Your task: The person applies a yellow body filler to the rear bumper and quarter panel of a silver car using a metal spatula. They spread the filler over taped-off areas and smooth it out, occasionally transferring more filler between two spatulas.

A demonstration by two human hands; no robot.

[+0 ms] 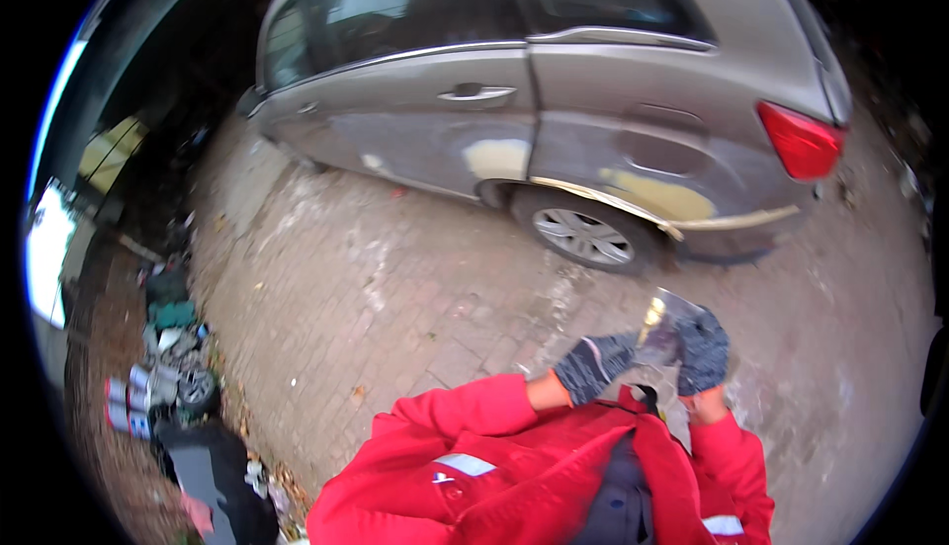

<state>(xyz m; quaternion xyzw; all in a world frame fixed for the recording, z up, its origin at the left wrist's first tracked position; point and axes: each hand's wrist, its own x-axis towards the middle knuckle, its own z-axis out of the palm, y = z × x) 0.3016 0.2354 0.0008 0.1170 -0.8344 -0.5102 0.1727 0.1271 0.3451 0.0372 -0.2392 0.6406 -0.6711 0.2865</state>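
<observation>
Both my hands wear dark grey knitted gloves and meet in front of my red jacket, at the lower right. My right hand (704, 349) is closed round the right side of a thin, shiny, flat putty scraper (668, 316) with a yellow smear on its face. From the other side, the fingers of my left hand (596, 364) close on its lower left part; their tips are blurred. Beyond my hands stands a grey-brown car (395, 130). Pale yellow filler patches (657, 192) mark its rear side, and masking tape (736, 220) runs above the rear wheel (583, 236).
Brick paving (395, 288) lies between me and the car. Along the left edge are a dark wheel (199, 391), several red and white cans (129, 402), a green piece (172, 315) and a black panel (217, 476). The red tail light (803, 140) is at the car's right end.
</observation>
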